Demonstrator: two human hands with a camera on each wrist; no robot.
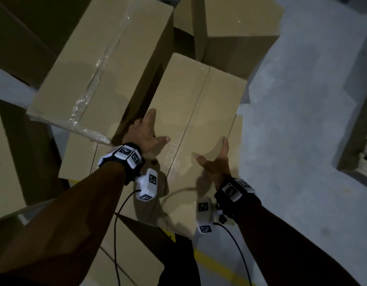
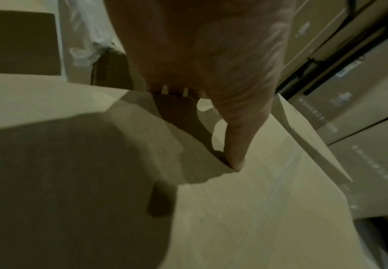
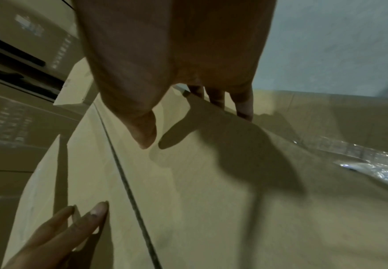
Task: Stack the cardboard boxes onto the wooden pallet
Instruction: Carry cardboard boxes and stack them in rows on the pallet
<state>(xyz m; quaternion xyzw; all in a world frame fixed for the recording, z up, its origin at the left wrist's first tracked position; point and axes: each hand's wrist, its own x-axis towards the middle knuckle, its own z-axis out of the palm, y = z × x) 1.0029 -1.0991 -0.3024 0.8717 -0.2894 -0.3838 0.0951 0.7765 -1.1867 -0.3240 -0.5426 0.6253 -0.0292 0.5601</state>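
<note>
Grey concrete floor [image 1: 302, 120] underfoot, crossed by a yellow stripe [image 1: 215, 265] and crowded with brown cartons in dim light.

At far left, long taped box [image 1: 100, 67], crinkled clear tape down its lid, lying askew across its neighbours and overhanging them. Probably dumped rather than stacked.

Next, left hand [image 1: 146, 135]: forearm stretched forward and down, wrist bent, fingers straight and dropped over the left edge of the middle box [image 1: 199, 104], into the dark gap beside the taped box. Left thumb [image 2: 234, 145] spread wide, tip touching the lid. Released, not clenched; flat against the cardboard, nothing pinched.

In the centre, the middle box itself, lid shut, seam [image 1: 190, 120] running lengthwise between the two hands, resting on other cartons on the floor and not on any pallet. No wooden pallet clearly made out in these views.

Then right hand [image 1: 216, 164]: mirror of the left, arm extended, palm turned inward. Fingers [image 3: 243, 107] straight, reaching past the right edge. Right thumb [image 3: 142, 131] hanging just above the lid, own shadow apart from it. Likewise released, holding nothing yet.

Placed so, most likely, to squeeze the box between both palms from opposite sides, a width too great for one hand. Lift apparently not yet begun.

Beyond, upper right, another box [image 1: 240, 27], then bare floor.
</note>
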